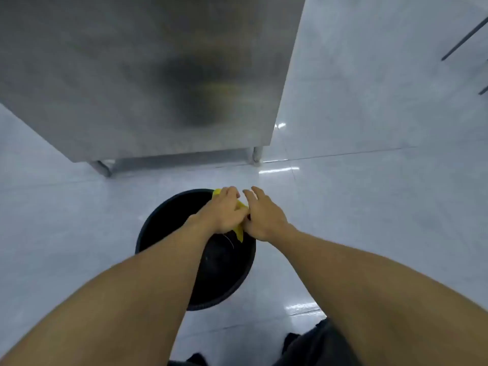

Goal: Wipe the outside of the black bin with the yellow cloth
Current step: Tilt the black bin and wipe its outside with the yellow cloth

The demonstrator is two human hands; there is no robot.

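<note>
A round black bin [169,220] stands on the pale floor just in front of me, seen from above with its dark inside showing. My left hand [223,211] is over the bin's far rim, closed on a yellow cloth [239,229] that peeks out above and below the fist. My right hand [261,217] is right beside it at the bin's far right rim, fingers spread, its thumb side touching the left hand and the cloth. Most of the cloth is hidden under my hands.
A large stainless steel cabinet [148,75] on short legs [256,154] stands just beyond the bin. Glossy white floor tiles [369,207] surround the bin. Dark rods [464,38] cross the top right corner. My dark trousers [311,347] show at the bottom.
</note>
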